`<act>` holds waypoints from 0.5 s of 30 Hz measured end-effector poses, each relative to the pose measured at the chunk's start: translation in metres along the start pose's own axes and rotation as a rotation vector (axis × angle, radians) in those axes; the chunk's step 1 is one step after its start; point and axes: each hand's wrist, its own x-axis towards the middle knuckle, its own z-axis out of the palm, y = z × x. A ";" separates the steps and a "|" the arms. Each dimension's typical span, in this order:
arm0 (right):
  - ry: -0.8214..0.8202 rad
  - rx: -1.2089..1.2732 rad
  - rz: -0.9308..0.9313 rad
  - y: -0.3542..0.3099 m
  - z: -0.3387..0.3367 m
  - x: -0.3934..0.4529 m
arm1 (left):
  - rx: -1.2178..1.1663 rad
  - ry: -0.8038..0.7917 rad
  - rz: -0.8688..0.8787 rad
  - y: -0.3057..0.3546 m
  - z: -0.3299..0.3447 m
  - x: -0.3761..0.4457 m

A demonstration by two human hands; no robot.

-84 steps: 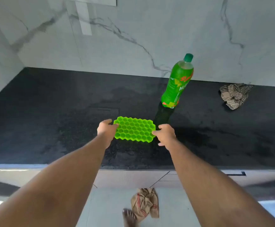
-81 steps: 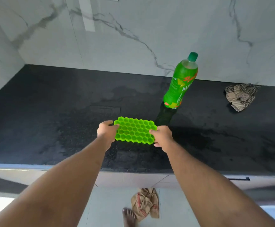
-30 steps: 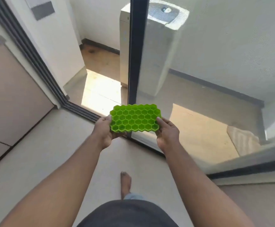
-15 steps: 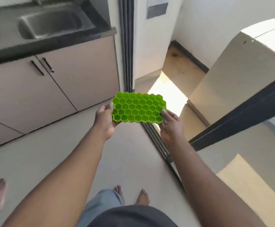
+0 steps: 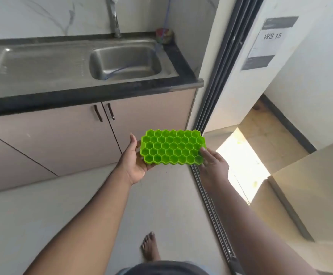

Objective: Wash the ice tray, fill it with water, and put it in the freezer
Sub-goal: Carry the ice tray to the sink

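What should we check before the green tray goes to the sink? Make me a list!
1. Both hands hold the ice tray: ok, left hand under one end, right hand at the other.
2. Tray cups face up: ok.
3. Sink basin free of dishes: ok.
4. Tap over the basin: cannot tell, spout out of view.
5. Water running: cannot tell.
6. Floor ahead free of obstacles: ok.

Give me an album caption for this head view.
Both hands carry a green honeycomb silicone ice tray toward a steel sink.
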 end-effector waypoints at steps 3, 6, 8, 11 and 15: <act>-0.038 0.011 0.003 0.000 0.038 0.025 | 0.042 -0.082 -0.038 0.041 0.007 0.021; -0.089 0.006 0.013 -0.001 0.078 0.056 | 0.038 -0.119 -0.055 0.077 0.014 0.042; -0.108 -0.010 0.020 0.001 0.106 0.080 | 0.022 -0.143 -0.054 0.100 0.015 0.063; -0.120 -0.044 0.032 0.004 0.150 0.117 | 0.002 -0.171 -0.041 0.133 0.015 0.099; -0.197 -0.183 0.039 0.002 0.217 0.173 | -0.004 -0.096 0.027 0.190 0.020 0.159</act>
